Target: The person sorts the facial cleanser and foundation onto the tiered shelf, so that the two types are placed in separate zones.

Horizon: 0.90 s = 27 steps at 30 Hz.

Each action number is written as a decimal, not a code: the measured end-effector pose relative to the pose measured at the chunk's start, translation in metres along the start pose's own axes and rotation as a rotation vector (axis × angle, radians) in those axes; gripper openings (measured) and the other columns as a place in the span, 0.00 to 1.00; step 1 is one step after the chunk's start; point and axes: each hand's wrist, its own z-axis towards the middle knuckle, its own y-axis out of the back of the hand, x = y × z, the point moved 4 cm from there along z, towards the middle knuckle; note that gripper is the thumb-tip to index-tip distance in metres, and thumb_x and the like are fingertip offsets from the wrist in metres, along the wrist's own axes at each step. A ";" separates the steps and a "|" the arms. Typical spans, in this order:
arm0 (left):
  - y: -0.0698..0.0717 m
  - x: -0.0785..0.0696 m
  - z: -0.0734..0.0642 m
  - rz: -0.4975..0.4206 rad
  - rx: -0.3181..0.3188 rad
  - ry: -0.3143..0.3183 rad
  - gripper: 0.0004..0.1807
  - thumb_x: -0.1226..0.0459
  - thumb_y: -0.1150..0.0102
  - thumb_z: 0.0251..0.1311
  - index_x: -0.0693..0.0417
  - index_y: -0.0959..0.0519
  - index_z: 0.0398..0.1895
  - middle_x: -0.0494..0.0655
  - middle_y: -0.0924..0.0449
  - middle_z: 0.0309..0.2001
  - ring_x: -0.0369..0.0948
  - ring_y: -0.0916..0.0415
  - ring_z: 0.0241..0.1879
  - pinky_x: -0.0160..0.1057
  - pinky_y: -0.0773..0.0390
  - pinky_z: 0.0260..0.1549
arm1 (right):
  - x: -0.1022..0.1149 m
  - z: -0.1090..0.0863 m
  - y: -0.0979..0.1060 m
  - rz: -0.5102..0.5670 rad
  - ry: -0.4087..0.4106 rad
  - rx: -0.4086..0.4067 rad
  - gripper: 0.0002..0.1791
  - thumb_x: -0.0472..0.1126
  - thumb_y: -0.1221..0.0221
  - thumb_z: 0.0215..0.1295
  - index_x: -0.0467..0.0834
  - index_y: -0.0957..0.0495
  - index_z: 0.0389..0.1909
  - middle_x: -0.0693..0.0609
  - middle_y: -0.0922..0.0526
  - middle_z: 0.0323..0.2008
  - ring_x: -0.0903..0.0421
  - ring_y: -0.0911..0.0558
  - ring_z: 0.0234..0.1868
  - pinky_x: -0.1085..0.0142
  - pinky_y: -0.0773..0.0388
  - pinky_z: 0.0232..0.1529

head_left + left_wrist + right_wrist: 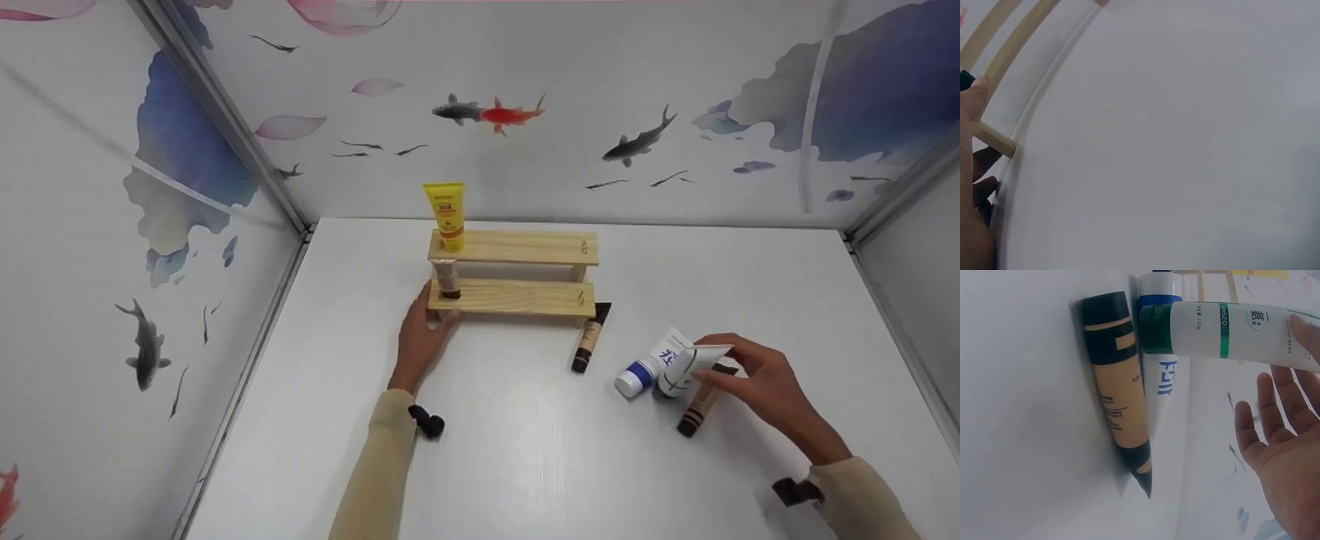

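Observation:
My left hand grips the left end of a two-tier wooden stand, with its thumb at the front edge and its other fingers round the side. In the left wrist view the thumb lies on the plank and darker fingertips show beyond a leg. A white squeeze tube with a green cap is pinched near its flat end by my right hand, cap pointing down. Beside it lie a white tube with a blue band and a brown tube with a dark cap.
On the stand's upper tier a yellow tube stands at the left. A small pinkish tube with a dark cap stands on the lower tier. Another beige tube lies by the stand's right end. Printed panels border the white table.

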 end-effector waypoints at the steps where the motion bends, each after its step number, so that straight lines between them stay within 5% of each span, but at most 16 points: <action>1: 0.000 0.000 0.000 0.001 -0.002 0.002 0.50 0.40 0.35 0.76 0.47 0.46 0.91 0.52 0.37 0.85 0.50 0.38 0.82 0.56 0.39 0.81 | 0.002 0.002 0.002 -0.005 -0.008 -0.007 0.22 0.25 0.24 0.63 0.36 0.13 0.58 0.56 0.11 0.53 0.66 0.16 0.58 0.81 0.28 0.62; 9: 0.000 -0.001 0.000 0.003 -0.002 0.011 0.49 0.42 0.34 0.77 0.47 0.45 0.91 0.54 0.36 0.84 0.52 0.34 0.80 0.57 0.37 0.80 | 0.007 0.017 0.017 -0.019 -0.008 -0.091 0.23 0.25 0.23 0.62 0.35 0.13 0.58 0.61 0.11 0.52 0.68 0.15 0.55 0.82 0.29 0.65; 19: -0.001 0.002 -0.004 0.004 0.002 0.026 0.50 0.40 0.35 0.77 0.47 0.45 0.91 0.54 0.39 0.86 0.53 0.42 0.84 0.57 0.42 0.83 | -0.001 0.029 0.020 -0.041 -0.049 -0.163 0.20 0.29 0.24 0.66 0.33 0.14 0.57 0.66 0.13 0.51 0.70 0.17 0.57 0.82 0.27 0.63; 27: 0.001 -0.002 -0.002 0.004 -0.007 -0.012 0.50 0.42 0.34 0.76 0.50 0.44 0.91 0.55 0.32 0.81 0.52 0.28 0.73 0.57 0.31 0.76 | -0.004 0.040 0.019 -0.032 -0.122 -0.198 0.22 0.37 0.24 0.71 0.34 0.15 0.61 0.67 0.13 0.53 0.69 0.17 0.58 0.81 0.25 0.60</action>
